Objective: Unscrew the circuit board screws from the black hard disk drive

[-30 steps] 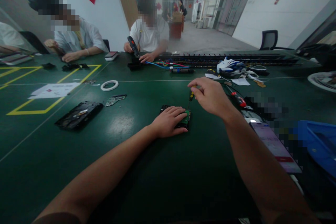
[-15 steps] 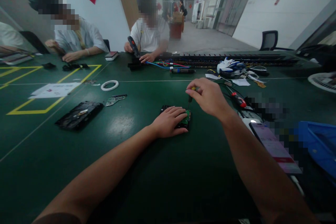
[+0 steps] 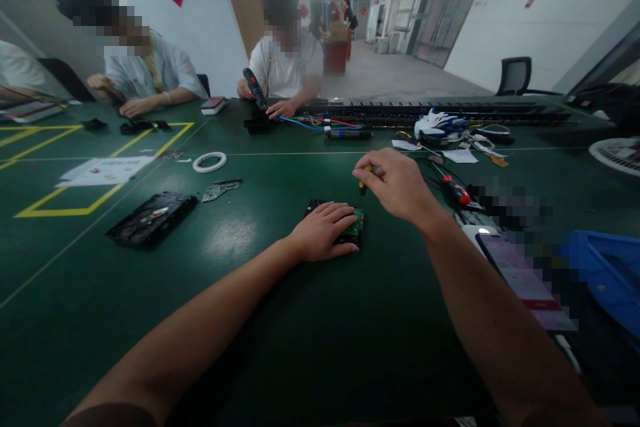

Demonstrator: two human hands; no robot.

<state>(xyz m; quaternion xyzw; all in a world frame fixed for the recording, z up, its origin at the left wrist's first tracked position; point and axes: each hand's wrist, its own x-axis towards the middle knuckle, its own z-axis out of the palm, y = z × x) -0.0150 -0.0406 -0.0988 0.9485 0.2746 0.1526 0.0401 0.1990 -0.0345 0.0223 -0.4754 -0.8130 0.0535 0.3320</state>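
A hard drive with a green circuit board lies on the green table in front of me. My left hand is laid over it, fingers across the top and thumb along the near edge, holding it against the table; much of the drive is hidden under the palm. My right hand pinches a small screwdriver with a yellow and black handle. Its shaft points down at the far right corner of the drive; the tip is too small to make out.
To the left lie an opened black casing, a loose circuit board and a white ring. On the right are a red-black screwdriver, a phone and a blue bin. A co-worker sits opposite with a power tool.
The screwdriver handle has turned slightly between my right fingers, showing more yellow. My left hand and the hard drive stay in place.
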